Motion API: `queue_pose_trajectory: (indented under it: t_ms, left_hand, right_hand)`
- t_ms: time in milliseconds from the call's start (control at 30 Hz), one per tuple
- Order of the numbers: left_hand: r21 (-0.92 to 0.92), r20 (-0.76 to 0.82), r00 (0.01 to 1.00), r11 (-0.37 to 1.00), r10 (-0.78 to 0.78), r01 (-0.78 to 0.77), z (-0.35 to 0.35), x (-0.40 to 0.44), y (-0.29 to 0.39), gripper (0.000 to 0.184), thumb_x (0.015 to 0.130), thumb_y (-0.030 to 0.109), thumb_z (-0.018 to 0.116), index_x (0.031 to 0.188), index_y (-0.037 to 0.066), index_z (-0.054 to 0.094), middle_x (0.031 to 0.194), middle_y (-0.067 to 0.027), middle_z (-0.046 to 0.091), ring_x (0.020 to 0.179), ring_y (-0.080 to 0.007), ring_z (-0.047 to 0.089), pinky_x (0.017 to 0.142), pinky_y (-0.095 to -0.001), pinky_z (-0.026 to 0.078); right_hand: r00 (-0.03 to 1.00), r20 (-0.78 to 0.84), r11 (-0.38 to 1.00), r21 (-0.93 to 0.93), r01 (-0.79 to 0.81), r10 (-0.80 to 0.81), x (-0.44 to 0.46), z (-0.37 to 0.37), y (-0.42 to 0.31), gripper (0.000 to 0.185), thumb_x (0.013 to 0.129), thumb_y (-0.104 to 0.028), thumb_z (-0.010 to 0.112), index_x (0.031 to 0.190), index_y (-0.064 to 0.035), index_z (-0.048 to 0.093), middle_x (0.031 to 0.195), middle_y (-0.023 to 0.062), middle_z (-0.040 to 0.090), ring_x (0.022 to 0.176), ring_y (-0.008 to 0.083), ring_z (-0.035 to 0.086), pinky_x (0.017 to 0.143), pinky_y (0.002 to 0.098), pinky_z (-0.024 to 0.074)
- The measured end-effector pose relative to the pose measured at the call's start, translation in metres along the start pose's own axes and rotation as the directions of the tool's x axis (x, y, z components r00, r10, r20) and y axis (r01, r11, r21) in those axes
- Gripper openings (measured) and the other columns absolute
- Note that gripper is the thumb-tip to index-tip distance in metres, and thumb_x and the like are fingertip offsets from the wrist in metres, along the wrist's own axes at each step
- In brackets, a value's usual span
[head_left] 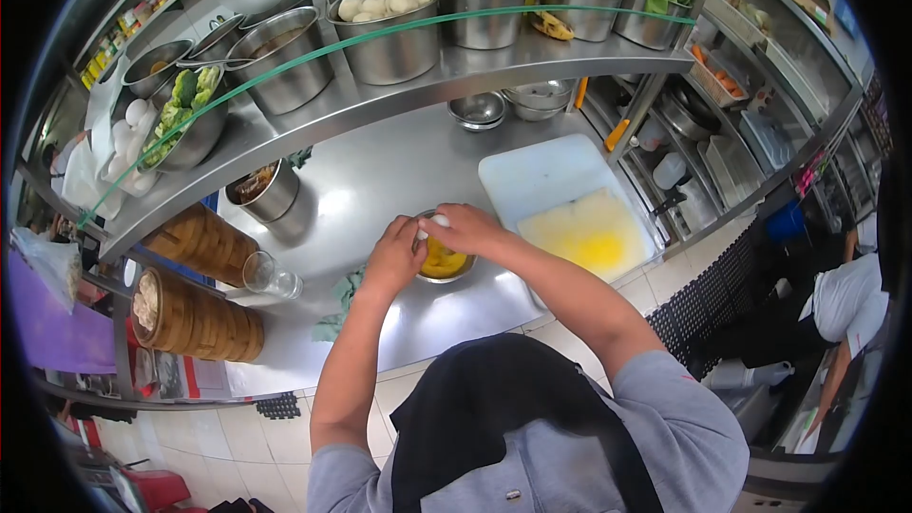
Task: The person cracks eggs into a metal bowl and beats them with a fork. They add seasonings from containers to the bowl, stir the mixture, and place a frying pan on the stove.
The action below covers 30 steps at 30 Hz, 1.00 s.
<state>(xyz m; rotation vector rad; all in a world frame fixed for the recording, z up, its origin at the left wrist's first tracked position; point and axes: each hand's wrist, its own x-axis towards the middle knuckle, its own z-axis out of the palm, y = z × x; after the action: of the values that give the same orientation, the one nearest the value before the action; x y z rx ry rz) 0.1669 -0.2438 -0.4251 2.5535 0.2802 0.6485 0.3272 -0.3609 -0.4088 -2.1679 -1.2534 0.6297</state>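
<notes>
Over a small metal bowl (445, 279) on the steel counter, my two hands meet around an egg (440, 220). White shell shows between the fingers of my left hand (397, 252) and under those of my right hand (470, 230). Both hands are closed on it; whether the shell is split into halves I cannot make out. Yellow-orange egg (443, 258) lies in the bowl below. Right of the bowl is a white cutting board (532, 171), with a pale sheet (584, 228) stained bright yellow on it. A green cloth (332, 323) is at the left.
A glass jar (273, 275) and stacked bamboo steamers (204, 318) stand left, near a metal pot (275, 199). Small metal bowls (477, 110) sit at the back. Overhead, a steel shelf (456, 85) carries several food containers. Another person (845, 294) is at the far right.
</notes>
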Motion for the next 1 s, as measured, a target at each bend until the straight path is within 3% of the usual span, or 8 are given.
queue_pose_trajectory:
  t_ms: [233, 333, 400, 600, 733, 800, 900, 1000]
  left_hand:
    - [0.069, -0.066, 0.996, 0.996, 0.062, -0.058, -0.018, 0.007, 0.011, 0.036, 0.082, 0.005, 0.068, 0.117, -0.001, 0.061, 0.113, -0.0160, 0.063, 0.104, -0.0372, 0.062, 0.088, -0.0420, 0.054]
    - [-0.024, -0.091, 0.996, 0.999, 0.018, -0.020, -0.020, 0.012, 0.015, 0.037, 0.081, 0.004, 0.068, 0.117, -0.001, 0.061, 0.106, -0.0154, 0.063, 0.099, -0.0338, 0.063, 0.086, -0.0390, 0.054]
    - [-0.121, 0.006, 0.985, 0.977, -0.175, 0.174, -0.019, 0.011, 0.018, 0.040, 0.082, 0.005, 0.069, 0.121, -0.001, 0.061, 0.101, -0.0119, 0.065, 0.091, -0.0240, 0.065, 0.082, -0.0336, 0.054]
    - [-0.615, 0.083, 0.926, 0.712, -0.369, 0.339, 0.007, -0.011, 0.004, 0.055, 0.085, 0.002, 0.072, 0.137, 0.003, 0.054, 0.113, -0.0102, 0.064, 0.087, -0.0143, 0.060, 0.080, -0.0293, 0.052]
    - [-0.385, 0.016, 0.898, 0.826, -0.440, 0.412, -0.002, -0.048, -0.021, 0.051, 0.087, 0.004, 0.069, 0.136, 0.001, 0.054, 0.117, -0.0135, 0.062, 0.091, -0.0192, 0.062, 0.085, -0.0327, 0.052]
    - [-0.060, -0.072, 0.935, 0.937, -0.347, 0.343, -0.003, -0.076, -0.053, 0.048, 0.088, 0.007, 0.068, 0.134, 0.001, 0.055, 0.121, -0.0185, 0.061, 0.102, -0.0299, 0.061, 0.093, -0.0415, 0.050]
    - [0.249, -0.091, 0.949, 0.916, -0.300, 0.314, -0.001, -0.114, -0.067, 0.046, 0.088, 0.014, 0.067, 0.131, 0.001, 0.057, 0.124, -0.0224, 0.059, 0.114, -0.0403, 0.054, 0.102, -0.0501, 0.044]
    - [0.364, -0.089, 0.932, 0.859, -0.352, 0.360, 0.014, -0.129, -0.059, 0.046, 0.087, 0.019, 0.067, 0.128, 0.000, 0.059, 0.127, -0.0234, 0.058, 0.121, -0.0445, 0.049, 0.106, -0.0538, 0.039]
  right_hand:
    - [1.000, 0.020, 0.995, 0.102, -0.004, 0.002, -0.010, -0.014, -0.023, 0.060, 0.095, -0.060, 0.051, 0.109, -0.0040, 0.068, 0.102, 0.0213, 0.071, 0.101, 0.0403, 0.067, 0.089, 0.0468, 0.0508]
    - [0.986, -0.115, 0.962, 0.229, 0.146, -0.123, -0.007, -0.010, -0.026, 0.060, 0.095, -0.059, 0.053, 0.112, -0.0038, 0.068, 0.095, 0.0153, 0.072, 0.091, 0.0324, 0.069, 0.075, 0.0428, 0.0541]
    - [0.983, 0.155, 0.822, 0.544, -0.169, 0.099, -0.018, -0.020, -0.038, 0.051, 0.099, -0.052, 0.054, 0.112, -0.0038, 0.066, 0.102, 0.0118, 0.068, 0.075, 0.0188, 0.064, 0.063, 0.0313, 0.0514]
    - [0.954, 0.280, 0.311, 0.902, -0.301, 0.109, 0.003, 0.006, 0.014, 0.043, 0.098, -0.044, 0.061, 0.118, -0.0049, 0.061, 0.093, 0.0052, 0.062, 0.056, 0.0104, 0.051, 0.041, 0.0282, 0.0350]
    - [0.972, -0.198, 0.565, 0.820, 0.094, 0.126, -0.042, -0.102, 0.029, 0.051, 0.095, -0.044, 0.066, 0.127, -0.0048, 0.056, 0.082, 0.0072, 0.061, 0.046, 0.0142, 0.048, 0.045, 0.0289, 0.0458]
    - [0.848, -0.517, 0.707, 0.643, 0.294, 0.117, -0.073, -0.187, 0.070, 0.038, 0.095, -0.038, 0.067, 0.118, -0.0071, 0.062, 0.087, 0.0070, 0.065, 0.050, 0.0157, 0.057, 0.048, 0.0307, 0.0509]
    - [0.417, -0.888, 0.854, 0.363, 0.374, 0.195, -0.134, -0.301, 0.102, 0.016, 0.097, -0.020, 0.064, 0.104, -0.0062, 0.068, 0.080, 0.0068, 0.066, 0.059, 0.0136, 0.062, 0.052, 0.0312, 0.0526]
    - [0.197, -0.933, 0.942, 0.323, 0.095, 0.300, -0.168, -0.368, 0.182, 0.038, 0.099, -0.038, 0.060, 0.105, -0.0022, 0.068, 0.087, 0.0131, 0.070, 0.079, 0.0238, 0.067, 0.073, 0.0395, 0.0534]
